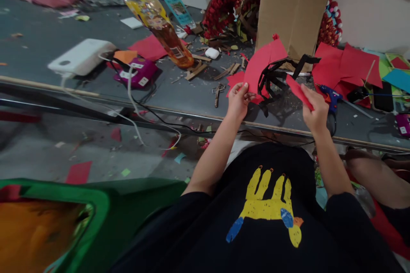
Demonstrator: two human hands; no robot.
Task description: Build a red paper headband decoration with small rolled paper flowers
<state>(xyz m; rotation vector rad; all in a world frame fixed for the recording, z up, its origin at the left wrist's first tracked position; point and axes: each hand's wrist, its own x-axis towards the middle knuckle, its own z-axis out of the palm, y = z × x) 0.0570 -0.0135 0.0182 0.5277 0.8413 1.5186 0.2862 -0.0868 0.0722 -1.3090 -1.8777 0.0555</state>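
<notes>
My left hand [238, 101] pinches the lower left edge of a curved red paper sheet [256, 68] above the table's front edge. To its right, my right hand [315, 108] grips a narrow red paper piece [298, 90], which looks folded or stacked. Between the hands is a tangle of black strips [272, 79], overlapping the red sheet. Whether the strips are fixed to the sheet I cannot tell. A blue glue gun [332, 97] lies just right of my right hand. More red paper [346, 66] is spread behind it.
A tea-coloured bottle [160, 25] and a blue-labelled bottle [174, 2] stand on the grey table [179, 94]. A white power bank [81, 57] and purple box [137, 72] sit left with cables. Cardboard [294, 8] stands behind. A green bin [105, 217] is lower left; someone's leg [378, 175] is right.
</notes>
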